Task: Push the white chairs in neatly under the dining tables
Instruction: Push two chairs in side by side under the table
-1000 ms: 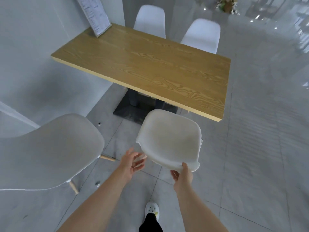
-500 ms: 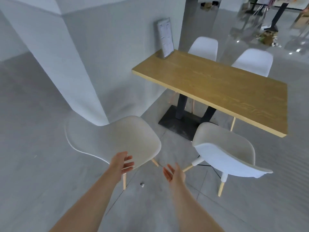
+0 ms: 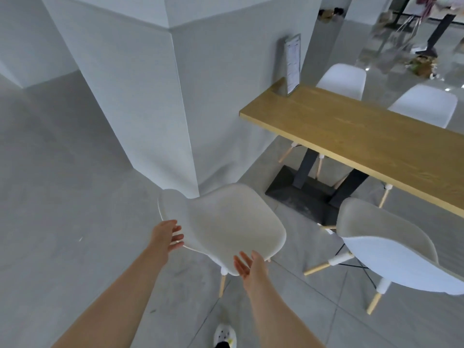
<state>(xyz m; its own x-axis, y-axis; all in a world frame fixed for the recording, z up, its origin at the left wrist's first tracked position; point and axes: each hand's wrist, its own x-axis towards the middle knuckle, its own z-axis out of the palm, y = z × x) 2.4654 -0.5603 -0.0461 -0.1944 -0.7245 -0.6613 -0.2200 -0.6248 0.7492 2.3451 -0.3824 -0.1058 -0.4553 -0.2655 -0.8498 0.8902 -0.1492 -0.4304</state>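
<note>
A white shell chair [image 3: 226, 222] with wooden legs stands on the floor left of the wooden dining table [image 3: 371, 136], turned away from it. My left hand [image 3: 167, 234] is open at the chair's left rim, fingers touching or nearly touching it. My right hand [image 3: 251, 266] is open, palm up, at the chair's near edge. A second white chair [image 3: 391, 252] stands at the table's near side on the right, its seat partly under the top. Two more white chairs [image 3: 344, 79] [image 3: 426, 104] sit pushed in at the far side.
A large grey pillar [image 3: 150, 96] rises just behind the loose chair. The table's black base [image 3: 296, 192] lies on the floor. A menu stand [image 3: 292, 61] sits at the table's far left end. My shoe [image 3: 224, 335] shows at the bottom.
My hands let go of the right-hand chair by the table. The view swung left, and both open hands came up to the second loose chair by the pillar.
</note>
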